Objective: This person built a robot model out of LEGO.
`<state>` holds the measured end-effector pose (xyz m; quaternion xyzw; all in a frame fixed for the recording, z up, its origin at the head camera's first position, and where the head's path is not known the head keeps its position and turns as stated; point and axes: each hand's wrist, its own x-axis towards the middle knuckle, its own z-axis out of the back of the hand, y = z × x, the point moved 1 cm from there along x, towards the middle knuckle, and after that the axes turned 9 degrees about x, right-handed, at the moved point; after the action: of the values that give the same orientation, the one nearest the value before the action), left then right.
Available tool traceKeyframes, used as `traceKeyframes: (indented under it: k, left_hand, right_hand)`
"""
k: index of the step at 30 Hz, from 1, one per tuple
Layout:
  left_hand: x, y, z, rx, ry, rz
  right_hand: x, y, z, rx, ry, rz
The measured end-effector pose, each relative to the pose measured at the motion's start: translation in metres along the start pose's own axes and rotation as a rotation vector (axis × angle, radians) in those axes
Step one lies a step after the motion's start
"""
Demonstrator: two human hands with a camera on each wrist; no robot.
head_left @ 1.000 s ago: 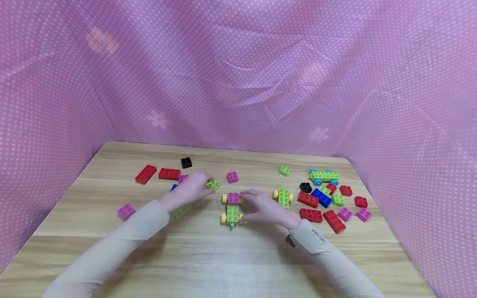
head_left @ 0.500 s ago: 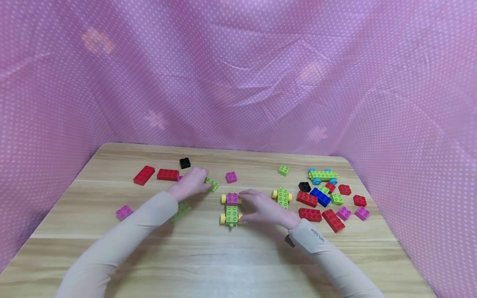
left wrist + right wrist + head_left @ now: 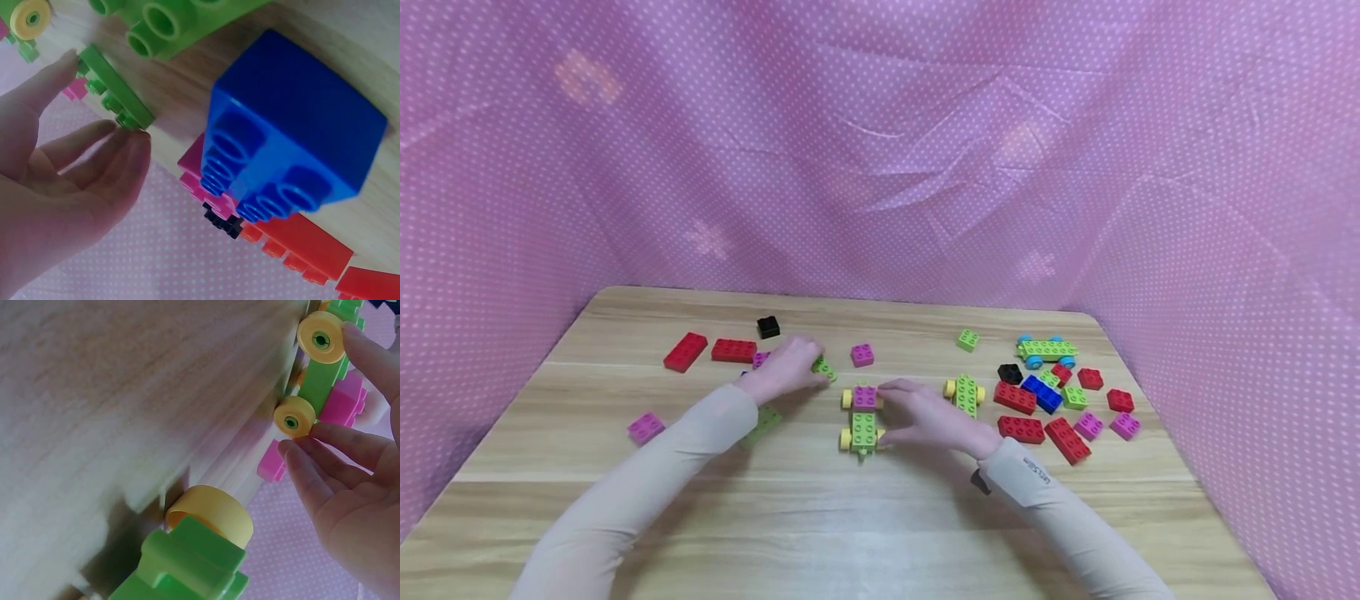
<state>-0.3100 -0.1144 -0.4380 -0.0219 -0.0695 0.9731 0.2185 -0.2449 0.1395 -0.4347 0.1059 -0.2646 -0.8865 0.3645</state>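
My left hand (image 3: 786, 371) pinches a flat light green brick (image 3: 119, 87) at its two ends, thumb on one and fingertips on the other. To its right stands a light green toy car base (image 3: 863, 433) with yellow wheels, bearing a pink brick (image 3: 865, 397) on its far end. My right hand (image 3: 928, 419) holds this base from the right, its thumb at the near wheel and its fingertips at the far one, as the right wrist view shows. A blue brick (image 3: 281, 106) and a longer green brick (image 3: 763, 423) lie close by the left hand.
Another yellow-wheeled base (image 3: 965, 396) sits just beyond the right hand. Farther right, a blue-wheeled base (image 3: 1047, 351) stands behind a cluster of red, blue, black, green and pink bricks. Two red bricks (image 3: 733, 351) and a black brick (image 3: 768, 327) lie at the back left.
My left hand has shifted slightly right and come round the flat green brick, which has turned and is now more covered by the fingers. The right hand stays at the car base.
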Motion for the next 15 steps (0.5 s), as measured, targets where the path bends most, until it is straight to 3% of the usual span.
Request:
traceKeyframes:
  k: [3,7,15]
  left_hand:
    - [-0.0004,0.0020,0.0004,-0.012,0.007,-0.025]
    - [-0.0024,0.0053,0.0004,-0.028,0.022,-0.003]
    - [-0.0047,0.0074,0.0004,0.007,-0.003,-0.029]
  right_hand:
    - [0.0005,0.0000,-0.0002,0.004,0.002,-0.010]
    - [0.0006,-0.0014,-0.0010,0.001,-0.003,-0.003]
    - [0.0006,-0.0027,-0.0018,-0.001,-0.010,0.010]
